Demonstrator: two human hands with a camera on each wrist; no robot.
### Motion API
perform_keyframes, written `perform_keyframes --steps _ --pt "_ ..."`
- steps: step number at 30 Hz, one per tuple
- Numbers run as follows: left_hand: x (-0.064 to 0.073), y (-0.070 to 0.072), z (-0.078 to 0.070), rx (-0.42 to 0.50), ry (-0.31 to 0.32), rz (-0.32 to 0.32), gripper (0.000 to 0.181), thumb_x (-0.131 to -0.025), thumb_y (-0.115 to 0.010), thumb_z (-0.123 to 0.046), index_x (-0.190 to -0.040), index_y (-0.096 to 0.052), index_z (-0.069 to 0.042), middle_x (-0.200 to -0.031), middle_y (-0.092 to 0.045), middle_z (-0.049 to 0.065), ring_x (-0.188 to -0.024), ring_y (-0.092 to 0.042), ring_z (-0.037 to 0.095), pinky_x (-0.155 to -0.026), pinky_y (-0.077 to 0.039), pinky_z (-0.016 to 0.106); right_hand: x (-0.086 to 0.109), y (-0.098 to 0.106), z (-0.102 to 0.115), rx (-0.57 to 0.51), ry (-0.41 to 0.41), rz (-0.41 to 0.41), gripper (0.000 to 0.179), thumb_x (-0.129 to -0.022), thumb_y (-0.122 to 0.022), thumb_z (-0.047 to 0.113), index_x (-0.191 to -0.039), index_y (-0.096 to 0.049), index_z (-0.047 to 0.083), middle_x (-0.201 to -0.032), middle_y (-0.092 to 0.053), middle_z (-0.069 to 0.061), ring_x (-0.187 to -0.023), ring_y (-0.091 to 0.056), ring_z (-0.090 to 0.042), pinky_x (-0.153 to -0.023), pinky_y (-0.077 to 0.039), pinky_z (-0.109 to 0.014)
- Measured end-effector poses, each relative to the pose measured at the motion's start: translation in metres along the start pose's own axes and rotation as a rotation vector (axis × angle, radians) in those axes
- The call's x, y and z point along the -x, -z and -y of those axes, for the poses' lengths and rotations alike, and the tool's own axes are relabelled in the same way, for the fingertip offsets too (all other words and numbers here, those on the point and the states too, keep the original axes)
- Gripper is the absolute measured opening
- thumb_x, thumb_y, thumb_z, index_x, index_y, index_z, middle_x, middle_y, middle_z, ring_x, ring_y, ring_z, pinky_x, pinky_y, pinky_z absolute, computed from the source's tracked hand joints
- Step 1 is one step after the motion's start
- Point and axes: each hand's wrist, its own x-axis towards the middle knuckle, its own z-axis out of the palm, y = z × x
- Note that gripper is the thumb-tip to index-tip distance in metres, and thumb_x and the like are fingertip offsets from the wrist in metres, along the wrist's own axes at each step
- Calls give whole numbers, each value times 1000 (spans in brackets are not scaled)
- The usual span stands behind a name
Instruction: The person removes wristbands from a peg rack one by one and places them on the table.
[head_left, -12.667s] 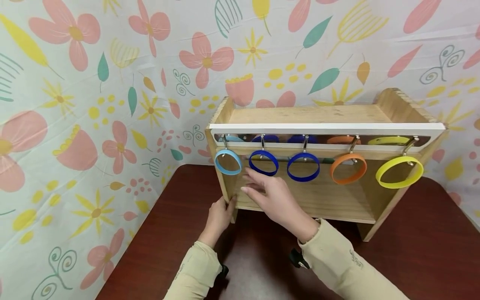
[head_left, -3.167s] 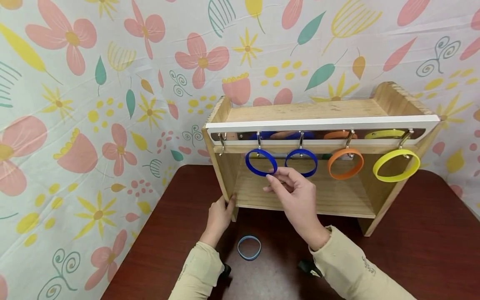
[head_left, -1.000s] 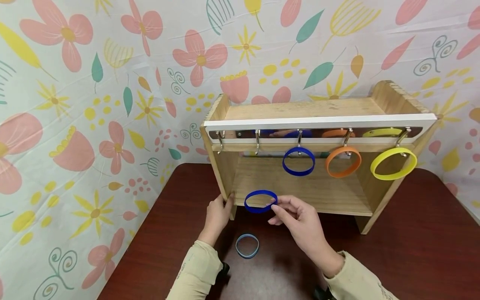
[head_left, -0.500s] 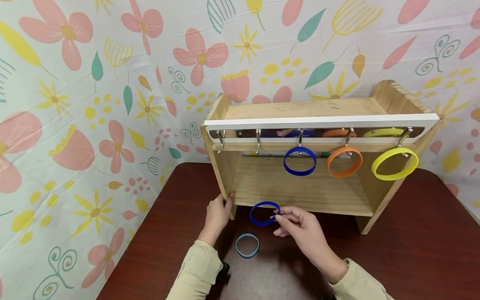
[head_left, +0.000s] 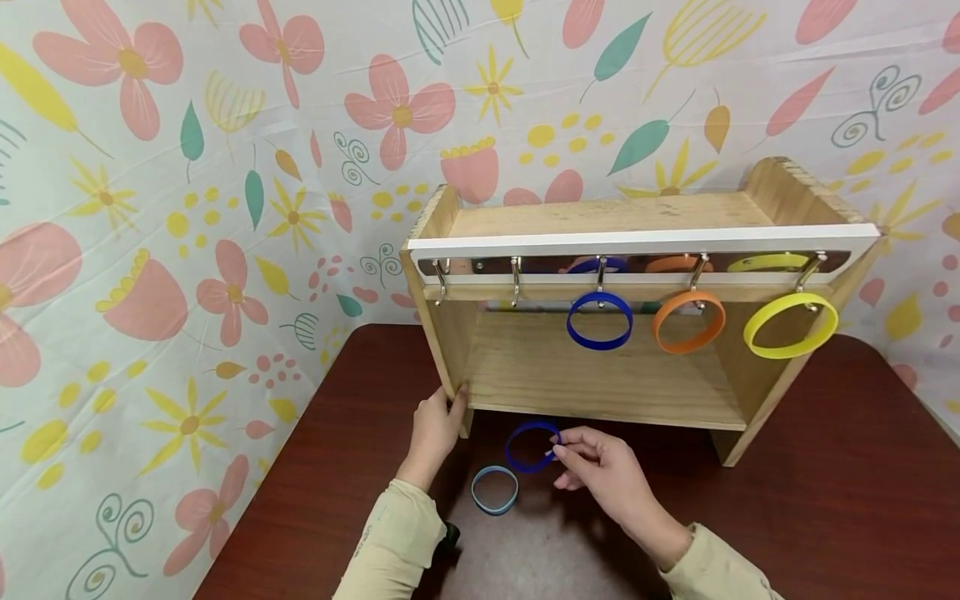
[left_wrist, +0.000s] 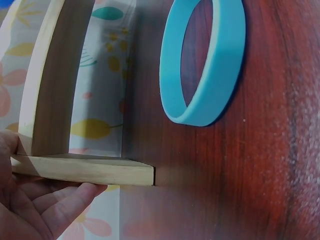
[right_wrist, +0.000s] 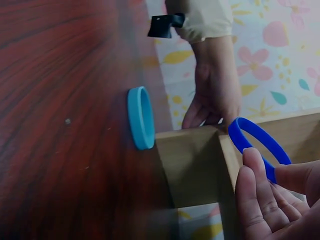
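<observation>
While the right grip [head_left: 600,471] is pinching one edge of the blue ring [right_wrist: 260,133] between thumb and fingers, the hoop is apparently hovering above the bench [head_left: 330,467], in front of the wooden rack [head_left: 600,375]. Because so little of the band is being held, it could be slipping loose; dropping here, it could be landing on the light blue ring [left_wrist: 230,65] lying nearby. If the left grip [head_left: 435,433], clasping the rack's left side, were slackening, a bump could be shifting the rack. Being round, the hoop is offering no long axis; its free edge is pointing left, its opening facing up toward the person.
</observation>
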Motion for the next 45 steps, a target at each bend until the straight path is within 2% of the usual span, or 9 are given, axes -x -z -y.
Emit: perform_keyframes --steps 8,15,26,34,45 --pt "-1 0 0 -9 -2 -4 31 -101 -53 -36 -93 -65 -8 -69 -64 7 -58 -60 18 -55 -49 36 -1 4 -18 47 -40 51 26 -96 -62 7 -115 -60 -11 -97 -70 -18 -62 -68 -24 -59 -56 -34" --pt "-1 -1 0 33 6 15 33 -102 -52 -36 -103 -67 -8 -72 -66 6 -55 -58 12 -49 -47 29 -2 2 -29 101 -58 85 24 -95 -62 5 -113 -61 -11 -92 -70 -14 -58 -66 -23 -56 -55 -33" --pt "-2 -2 1 32 19 17 34 -102 -51 -39 -97 -67 -9 -67 -63 3 -53 -56 12 -48 -46 29 -1 1 -44 177 -99 126 17 -92 -65 4 -103 -66 -9 -80 -69 -11 -52 -64 -24 -49 -53 -32" --pt "-1 -2 1 28 19 19 33 -102 -51 -37 -103 -67 -8 -71 -66 6 -53 -57 11 -47 -46 28 -2 0 -49 240 -92 161 13 -90 -66 2 -98 -68 -8 -73 -69 -10 -48 -63 -24 -45 -51 -32" --pt "-2 -1 1 22 12 21 34 -102 -51 -37 -100 -67 -7 -70 -66 5 -53 -58 11 -48 -47 28 -2 1 -51 275 -128 168 20 -88 -66 2 -103 -67 -12 -68 -67 -7 -44 -61 -21 -44 -52 -33"
